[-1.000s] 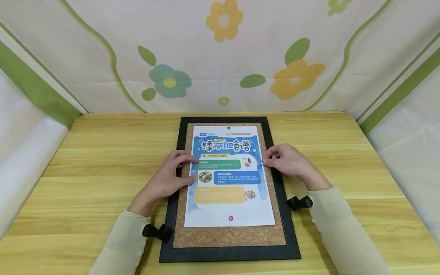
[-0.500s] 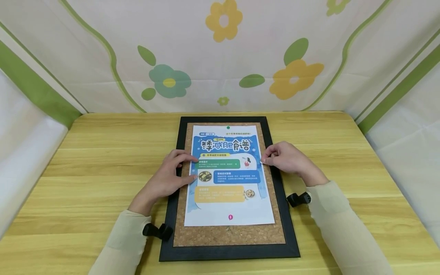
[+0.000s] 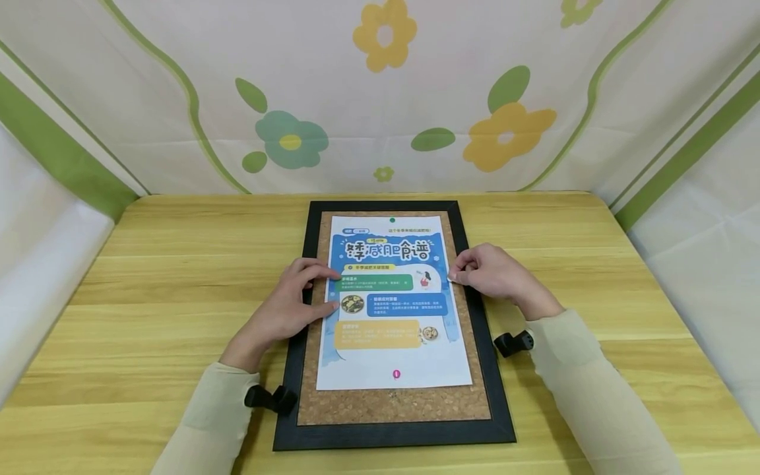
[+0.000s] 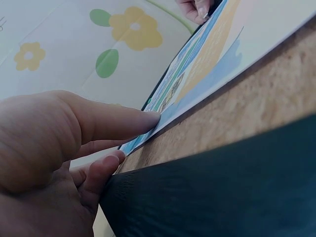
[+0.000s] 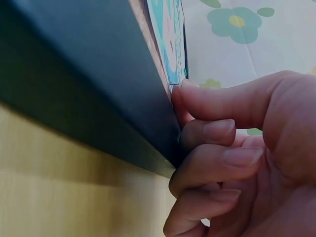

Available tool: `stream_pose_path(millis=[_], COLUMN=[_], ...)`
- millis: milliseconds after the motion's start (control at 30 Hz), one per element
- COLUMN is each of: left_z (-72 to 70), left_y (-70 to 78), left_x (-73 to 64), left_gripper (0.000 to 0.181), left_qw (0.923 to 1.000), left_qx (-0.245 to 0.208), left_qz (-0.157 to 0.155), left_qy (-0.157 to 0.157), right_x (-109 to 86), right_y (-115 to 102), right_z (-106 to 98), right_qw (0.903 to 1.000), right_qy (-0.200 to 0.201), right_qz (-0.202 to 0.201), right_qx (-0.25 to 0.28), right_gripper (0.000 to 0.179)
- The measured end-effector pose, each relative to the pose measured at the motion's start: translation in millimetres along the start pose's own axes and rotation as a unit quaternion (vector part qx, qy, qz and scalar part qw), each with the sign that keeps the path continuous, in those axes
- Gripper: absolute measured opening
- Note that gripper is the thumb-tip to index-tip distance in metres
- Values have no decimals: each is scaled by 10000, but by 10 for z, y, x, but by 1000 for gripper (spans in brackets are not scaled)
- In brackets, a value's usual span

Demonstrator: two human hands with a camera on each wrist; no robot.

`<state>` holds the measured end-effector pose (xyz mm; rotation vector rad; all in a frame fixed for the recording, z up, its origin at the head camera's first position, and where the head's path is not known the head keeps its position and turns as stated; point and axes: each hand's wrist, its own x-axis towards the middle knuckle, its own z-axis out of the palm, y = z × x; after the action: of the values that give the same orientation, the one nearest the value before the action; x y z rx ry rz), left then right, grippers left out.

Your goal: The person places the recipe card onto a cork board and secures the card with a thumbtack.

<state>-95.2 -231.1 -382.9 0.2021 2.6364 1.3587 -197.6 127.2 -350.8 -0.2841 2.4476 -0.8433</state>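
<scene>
A printed poster sheet [image 3: 392, 363] with blue, green and yellow panels lies on a cork board [image 3: 394, 408] in a black frame [image 3: 394, 435]. A round green pushpin [image 3: 392, 220] sits at its top edge, and a pink round dot, seemingly a pin head [image 3: 396, 374], near its bottom. My left hand [image 3: 291, 300] rests at the sheet's left edge, thumb and forefinger spread and fairly straight. In the left wrist view the thumb [image 4: 123, 121] presses on the paper. At the right edge my right hand [image 3: 489, 274] pinches the paper between thumb [image 5: 227, 101] and forefinger, other fingers curled.
The framed board lies on a wood-grain table [image 3: 178, 264]. Behind it hangs a white cloth [image 3: 356, 105] with flowers and leaves, and pale cloth also borders both sides. A black wrist device [image 3: 270, 399] is worn on the left sleeve, another [image 3: 513, 344] on the right.
My right hand has shifted slightly up and to the left, still at the sheet's right edge. The left hand keeps its place on the left edge. The whole view drifts a little.
</scene>
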Motion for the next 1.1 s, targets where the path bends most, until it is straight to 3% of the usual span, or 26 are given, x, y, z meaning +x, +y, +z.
stream_pose_path(millis=[1100], left_z=[-3], left_y=[0], left_x=[5], left_gripper=[38], left_qw=[10000], left_qx=[11], left_qz=[-25], left_qy=[-5], right_x=[7], right_y=[-33], right_z=[17], right_qw=[9999], right_qy=[-15], right_qz=[129], right_qx=[-81], right_gripper=[16])
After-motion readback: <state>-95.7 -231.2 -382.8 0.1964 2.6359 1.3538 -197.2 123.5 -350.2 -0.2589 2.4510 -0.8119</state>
